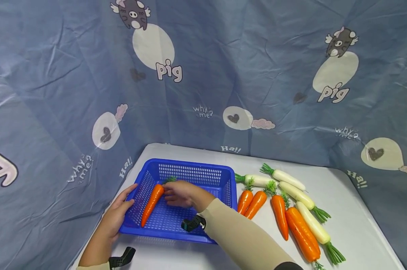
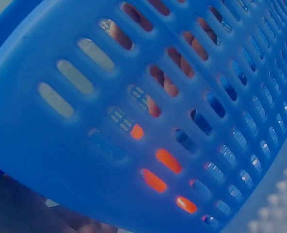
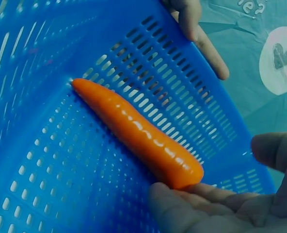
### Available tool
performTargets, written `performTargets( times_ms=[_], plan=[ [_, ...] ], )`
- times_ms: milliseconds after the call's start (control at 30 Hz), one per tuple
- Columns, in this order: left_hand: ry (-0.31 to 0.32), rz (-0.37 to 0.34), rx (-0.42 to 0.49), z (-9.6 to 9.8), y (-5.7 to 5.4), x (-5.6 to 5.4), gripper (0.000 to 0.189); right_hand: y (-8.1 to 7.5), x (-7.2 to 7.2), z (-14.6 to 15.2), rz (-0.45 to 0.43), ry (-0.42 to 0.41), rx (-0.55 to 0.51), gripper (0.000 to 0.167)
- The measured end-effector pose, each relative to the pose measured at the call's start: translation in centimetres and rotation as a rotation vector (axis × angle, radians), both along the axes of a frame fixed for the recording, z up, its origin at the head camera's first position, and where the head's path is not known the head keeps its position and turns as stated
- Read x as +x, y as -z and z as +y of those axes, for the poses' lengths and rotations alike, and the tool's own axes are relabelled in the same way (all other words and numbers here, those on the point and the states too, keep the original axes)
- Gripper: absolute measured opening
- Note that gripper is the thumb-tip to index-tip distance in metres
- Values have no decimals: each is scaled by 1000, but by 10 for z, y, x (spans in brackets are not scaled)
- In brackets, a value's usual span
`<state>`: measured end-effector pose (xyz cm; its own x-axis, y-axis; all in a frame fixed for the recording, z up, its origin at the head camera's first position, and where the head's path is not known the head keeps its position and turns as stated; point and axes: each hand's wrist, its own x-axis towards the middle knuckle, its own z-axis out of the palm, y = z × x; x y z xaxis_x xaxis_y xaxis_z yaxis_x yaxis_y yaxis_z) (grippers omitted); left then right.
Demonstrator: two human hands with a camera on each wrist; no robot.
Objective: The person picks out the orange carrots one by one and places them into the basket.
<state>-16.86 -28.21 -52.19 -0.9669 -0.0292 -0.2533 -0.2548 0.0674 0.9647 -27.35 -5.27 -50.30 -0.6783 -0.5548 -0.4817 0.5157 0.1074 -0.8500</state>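
A blue plastic basket with slotted walls stands on the white surface. One orange carrot lies in it along the left wall, narrow tip toward the near left corner. My left hand holds the basket's left rim. Inside the basket my right hand is at the carrot's thick end. The right wrist view shows the fingertips of that hand touching the carrot, with the thumb held apart from it. In the left wrist view, orange bits of the carrot show through the basket wall's slots.
Right of the basket lie several more carrots and white radishes with green tops, on the white table. A blue printed cloth hangs behind and at the sides.
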Motion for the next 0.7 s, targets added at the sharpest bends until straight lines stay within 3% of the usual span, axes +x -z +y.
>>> performTargets(
  times_ms=[267,467,600,700],
  plan=[
    [7,7,13,0,0,1,57,-8,2,3,32,63,47,49],
    [5,8,17,-1,0,1,57,-17,7,13,75,92,14,49],
    [6,10,4,0,1,0,57,-23,8,24,124,112,-5,43],
    [5,18,0,0,2,0,57,-26,8,33,178,83,-10,40]
  ],
)
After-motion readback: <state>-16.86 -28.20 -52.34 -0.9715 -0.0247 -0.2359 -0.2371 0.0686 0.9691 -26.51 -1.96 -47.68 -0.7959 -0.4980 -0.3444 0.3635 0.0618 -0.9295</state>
